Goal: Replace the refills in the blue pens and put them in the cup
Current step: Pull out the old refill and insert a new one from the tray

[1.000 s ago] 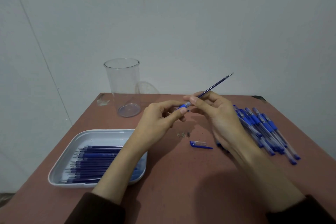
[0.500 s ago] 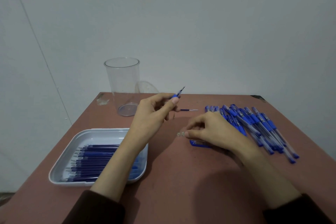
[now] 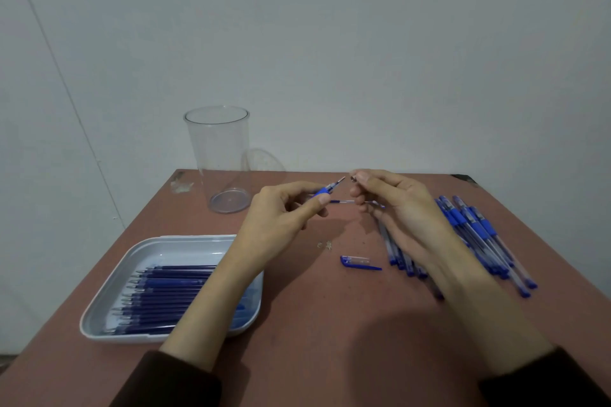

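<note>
My left hand [image 3: 281, 218] pinches a blue pen [image 3: 330, 188] by its blue grip, tip pointing up and right. My right hand [image 3: 403, 208] holds a small metal pen tip [image 3: 353, 179] between thumb and forefinger, just right of the pen's point. An old refill [image 3: 344, 201] lies on the table behind my hands. The pen's blue cap [image 3: 358, 263] lies on the table below my hands. A pile of blue pens [image 3: 476, 235] lies to the right, partly under my right wrist. The clear cup [image 3: 218, 158] stands upright at the back left.
A white tray [image 3: 109, 301] with several dark blue refills [image 3: 165, 294] sits at the front left, partly under my left forearm. A bit of debris [image 3: 325, 245] lies mid-table. A clear lid [image 3: 263, 160] leans behind the cup against the wall.
My right hand went down to the table by the cap, picked up the small tip piece and rose to the pen's point. My left hand stayed up with the pen.
</note>
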Action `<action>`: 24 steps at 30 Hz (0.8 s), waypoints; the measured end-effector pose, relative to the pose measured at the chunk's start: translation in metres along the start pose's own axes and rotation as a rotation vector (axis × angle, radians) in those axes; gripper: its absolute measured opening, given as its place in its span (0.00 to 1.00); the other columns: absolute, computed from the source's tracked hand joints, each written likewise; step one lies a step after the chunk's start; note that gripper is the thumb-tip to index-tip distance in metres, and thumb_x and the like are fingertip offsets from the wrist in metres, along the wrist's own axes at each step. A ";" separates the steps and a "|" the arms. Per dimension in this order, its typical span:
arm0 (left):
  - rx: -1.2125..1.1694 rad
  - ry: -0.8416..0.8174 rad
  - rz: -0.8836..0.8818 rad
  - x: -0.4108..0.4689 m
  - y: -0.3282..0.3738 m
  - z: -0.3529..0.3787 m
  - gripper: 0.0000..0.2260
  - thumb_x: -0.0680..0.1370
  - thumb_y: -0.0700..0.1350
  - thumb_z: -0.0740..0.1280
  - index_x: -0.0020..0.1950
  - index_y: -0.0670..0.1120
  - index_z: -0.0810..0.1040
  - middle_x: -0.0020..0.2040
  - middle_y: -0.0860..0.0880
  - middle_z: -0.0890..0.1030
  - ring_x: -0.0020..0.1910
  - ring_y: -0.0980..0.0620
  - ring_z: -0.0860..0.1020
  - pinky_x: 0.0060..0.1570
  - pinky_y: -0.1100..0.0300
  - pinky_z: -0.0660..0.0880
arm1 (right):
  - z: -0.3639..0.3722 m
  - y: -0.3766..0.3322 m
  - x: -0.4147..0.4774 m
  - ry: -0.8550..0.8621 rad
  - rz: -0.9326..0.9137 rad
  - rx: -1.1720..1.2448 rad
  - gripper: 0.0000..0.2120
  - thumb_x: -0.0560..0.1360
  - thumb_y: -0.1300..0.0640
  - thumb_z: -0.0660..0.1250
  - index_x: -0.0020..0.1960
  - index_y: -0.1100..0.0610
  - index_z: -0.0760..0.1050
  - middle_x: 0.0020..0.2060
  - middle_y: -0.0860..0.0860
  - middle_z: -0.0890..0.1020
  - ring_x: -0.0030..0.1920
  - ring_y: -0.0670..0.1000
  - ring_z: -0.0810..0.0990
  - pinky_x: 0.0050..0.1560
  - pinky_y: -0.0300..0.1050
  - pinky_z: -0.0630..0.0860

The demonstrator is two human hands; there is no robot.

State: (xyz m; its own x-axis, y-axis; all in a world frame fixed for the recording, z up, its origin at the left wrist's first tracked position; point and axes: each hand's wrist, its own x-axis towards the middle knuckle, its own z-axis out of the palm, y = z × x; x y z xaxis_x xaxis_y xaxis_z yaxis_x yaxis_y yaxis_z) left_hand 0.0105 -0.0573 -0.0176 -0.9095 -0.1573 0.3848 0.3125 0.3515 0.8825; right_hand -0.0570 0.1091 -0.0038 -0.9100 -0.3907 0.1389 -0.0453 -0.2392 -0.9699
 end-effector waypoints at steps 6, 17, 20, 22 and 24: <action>0.025 -0.028 -0.004 -0.001 0.000 0.001 0.04 0.76 0.45 0.68 0.46 0.52 0.82 0.34 0.52 0.82 0.29 0.57 0.69 0.30 0.69 0.67 | 0.002 0.002 0.001 -0.023 -0.019 -0.067 0.12 0.65 0.54 0.71 0.45 0.59 0.83 0.35 0.52 0.82 0.36 0.45 0.78 0.38 0.37 0.76; 0.114 -0.036 0.037 0.000 -0.004 -0.001 0.05 0.76 0.47 0.69 0.49 0.54 0.83 0.34 0.54 0.83 0.29 0.57 0.70 0.33 0.63 0.69 | 0.007 0.005 -0.002 -0.075 -0.051 -0.174 0.09 0.64 0.52 0.72 0.42 0.55 0.84 0.34 0.51 0.83 0.38 0.47 0.78 0.39 0.39 0.74; 0.146 -0.037 0.046 0.000 -0.004 0.000 0.04 0.76 0.48 0.68 0.48 0.55 0.83 0.34 0.55 0.83 0.28 0.58 0.70 0.34 0.61 0.70 | 0.008 0.008 -0.002 -0.034 -0.070 -0.262 0.05 0.68 0.53 0.73 0.40 0.55 0.83 0.33 0.51 0.82 0.38 0.47 0.78 0.39 0.42 0.74; 0.153 -0.041 0.051 0.000 -0.004 0.000 0.05 0.76 0.48 0.69 0.48 0.55 0.83 0.34 0.55 0.83 0.28 0.58 0.70 0.35 0.61 0.70 | 0.006 0.006 -0.002 -0.049 -0.069 -0.302 0.05 0.70 0.54 0.72 0.43 0.55 0.82 0.34 0.51 0.82 0.38 0.48 0.79 0.41 0.43 0.74; 0.149 -0.037 0.052 0.000 -0.004 0.000 0.05 0.76 0.48 0.69 0.49 0.54 0.83 0.34 0.55 0.83 0.28 0.58 0.70 0.35 0.61 0.69 | 0.003 0.002 -0.003 -0.107 -0.055 -0.274 0.06 0.70 0.55 0.72 0.47 0.55 0.82 0.37 0.51 0.84 0.40 0.49 0.79 0.43 0.43 0.75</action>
State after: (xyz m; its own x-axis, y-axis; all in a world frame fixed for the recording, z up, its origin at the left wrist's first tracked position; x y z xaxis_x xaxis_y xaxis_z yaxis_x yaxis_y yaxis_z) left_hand 0.0090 -0.0589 -0.0213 -0.9035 -0.1017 0.4164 0.3182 0.4919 0.8104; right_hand -0.0531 0.1069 -0.0054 -0.8553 -0.4783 0.1991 -0.2162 -0.0197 -0.9761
